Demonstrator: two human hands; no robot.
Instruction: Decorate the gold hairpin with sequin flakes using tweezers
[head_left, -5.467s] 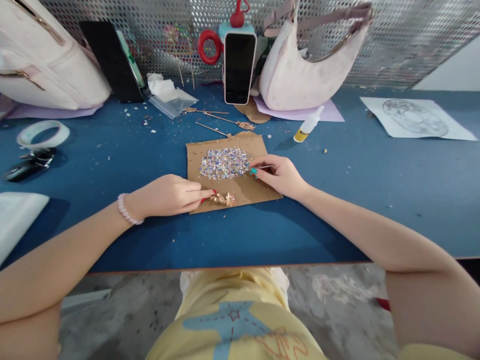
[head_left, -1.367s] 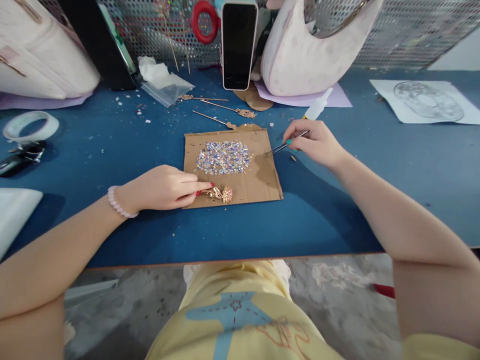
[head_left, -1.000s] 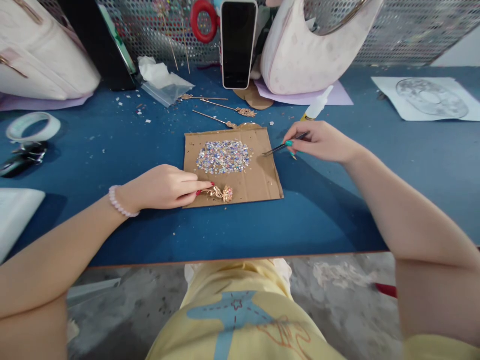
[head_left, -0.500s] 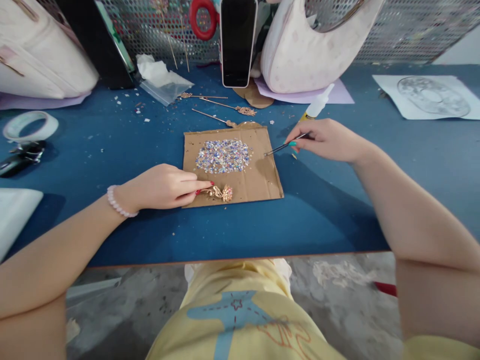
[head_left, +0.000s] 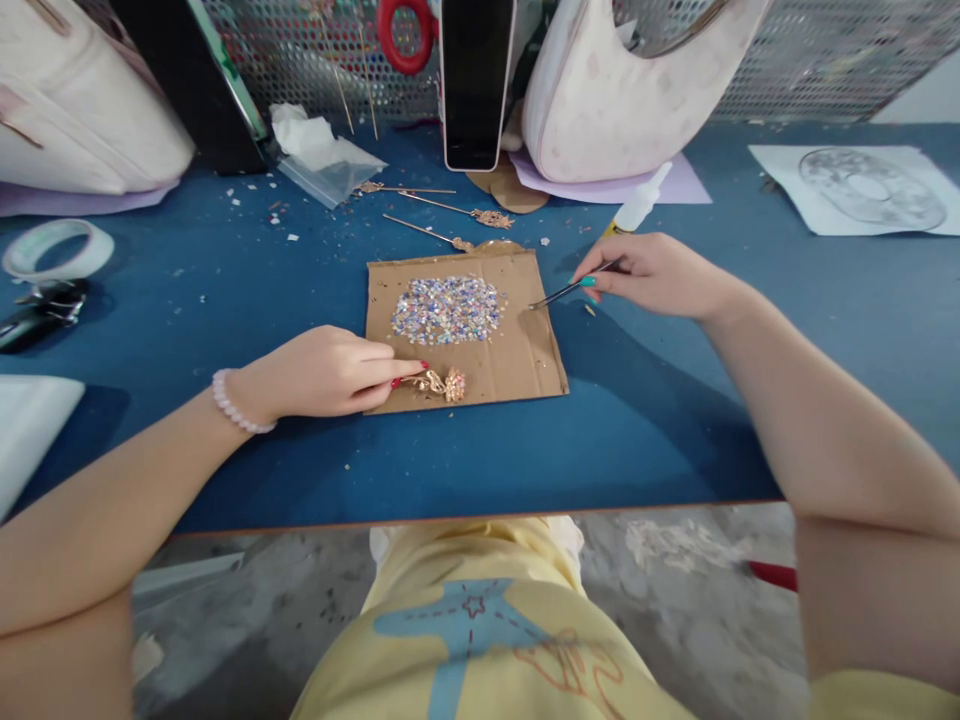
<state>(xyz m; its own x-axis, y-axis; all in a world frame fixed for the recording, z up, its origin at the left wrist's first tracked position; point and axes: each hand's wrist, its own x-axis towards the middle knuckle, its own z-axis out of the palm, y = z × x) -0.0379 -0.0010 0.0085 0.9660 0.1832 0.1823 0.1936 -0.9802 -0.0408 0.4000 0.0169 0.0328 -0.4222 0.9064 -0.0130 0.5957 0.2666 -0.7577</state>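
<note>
A brown cardboard sheet [head_left: 517,355] lies on the blue table, with a heap of small iridescent stones [head_left: 447,309] on it. At the sheet's near edge my left hand [head_left: 322,372] pinches a gold hairpin ornament [head_left: 444,384] and presses it onto the cardboard. My right hand [head_left: 654,275] hovers just past the sheet's right edge, fingers closed on thin metal tweezers [head_left: 561,293] whose tip points toward the stones. A small glue bottle [head_left: 639,205] lies right behind that hand.
Several gold hairpins [head_left: 450,214] lie behind the cardboard. At the back stand a phone [head_left: 478,80], a pale handbag [head_left: 622,100], a tablet [head_left: 202,80] and a plastic bag [head_left: 330,175]. A tape roll [head_left: 56,248] sits left, a printed sheet [head_left: 862,190] right.
Since 5.5 s ago my right hand has drawn the tweezers off the stones to the right of the cardboard. Over the last second it has barely moved; the left hand stayed put.
</note>
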